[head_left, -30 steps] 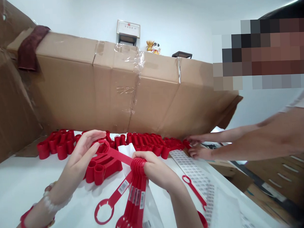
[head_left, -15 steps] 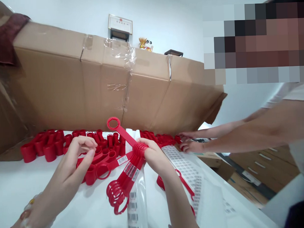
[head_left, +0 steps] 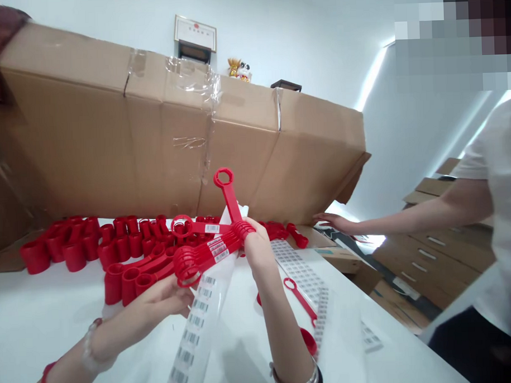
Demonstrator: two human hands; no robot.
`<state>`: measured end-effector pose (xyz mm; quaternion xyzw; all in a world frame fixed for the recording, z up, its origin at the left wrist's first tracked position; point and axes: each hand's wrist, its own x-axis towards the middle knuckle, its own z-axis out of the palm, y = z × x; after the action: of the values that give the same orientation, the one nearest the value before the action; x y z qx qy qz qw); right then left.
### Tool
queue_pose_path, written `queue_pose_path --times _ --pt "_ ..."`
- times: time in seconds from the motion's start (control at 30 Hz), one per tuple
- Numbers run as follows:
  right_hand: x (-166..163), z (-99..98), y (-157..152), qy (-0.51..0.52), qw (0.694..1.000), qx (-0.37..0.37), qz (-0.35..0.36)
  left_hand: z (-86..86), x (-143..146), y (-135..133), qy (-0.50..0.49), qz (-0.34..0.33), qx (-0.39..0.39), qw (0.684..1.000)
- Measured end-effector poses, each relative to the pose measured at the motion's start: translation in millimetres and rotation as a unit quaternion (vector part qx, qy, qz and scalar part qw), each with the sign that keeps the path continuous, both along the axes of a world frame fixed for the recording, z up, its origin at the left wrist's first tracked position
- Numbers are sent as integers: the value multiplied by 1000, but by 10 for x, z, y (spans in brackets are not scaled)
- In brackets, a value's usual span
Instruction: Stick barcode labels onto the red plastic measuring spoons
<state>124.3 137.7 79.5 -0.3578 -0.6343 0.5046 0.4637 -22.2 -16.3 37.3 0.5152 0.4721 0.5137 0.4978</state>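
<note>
My right hand [head_left: 260, 250] is closed around one end of a bundle of red plastic ring wrenches [head_left: 218, 246] with barcode labels on their handles. One wrench [head_left: 229, 201] of the bundle points up and away; another labelled wrench [head_left: 198, 227] points left. Just under the bundle's left ring ends is my left hand [head_left: 161, 301], its fingers partly hidden by the rings and close to the label strip's edge. Whether they grip anything cannot be made out. A long strip of barcode labels [head_left: 193, 328] slants beneath the bundle.
Rows of red cup-ended pieces [head_left: 75, 248] stand at the left against a large cardboard box [head_left: 170, 150]. Right of my arm lie a label sheet [head_left: 298, 268] and a loose red wrench [head_left: 300, 299]. A co-worker's hand [head_left: 338, 222] is at the table's far right.
My left hand has moved from left of the bundle to beneath its ring ends. The bundle has swung flatter toward the left, and the label strip slants more. The co-worker has drawn back.
</note>
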Motion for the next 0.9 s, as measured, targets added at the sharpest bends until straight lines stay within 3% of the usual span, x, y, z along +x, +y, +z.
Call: queue_pose_path --times 0.1,0.27,0.57,0.73,0.9 --pt "8 -7 -1 -4 1000 6 -30 -27 108 46 -54 56 11 997" --pt "-47 -44 -55 -23 997 45 -59 -266 178 185 -98 181 3 979" --pt "-187 -197 -42 -68 993 63 -75 -744 268 354 -56 348 15 936" --pt "-252 -265 -8 -71 993 69 -65 -904 268 422 -3 406 47 913" --pt "-267 -295 -23 -69 993 75 -59 -927 265 428 37 400 79 912"
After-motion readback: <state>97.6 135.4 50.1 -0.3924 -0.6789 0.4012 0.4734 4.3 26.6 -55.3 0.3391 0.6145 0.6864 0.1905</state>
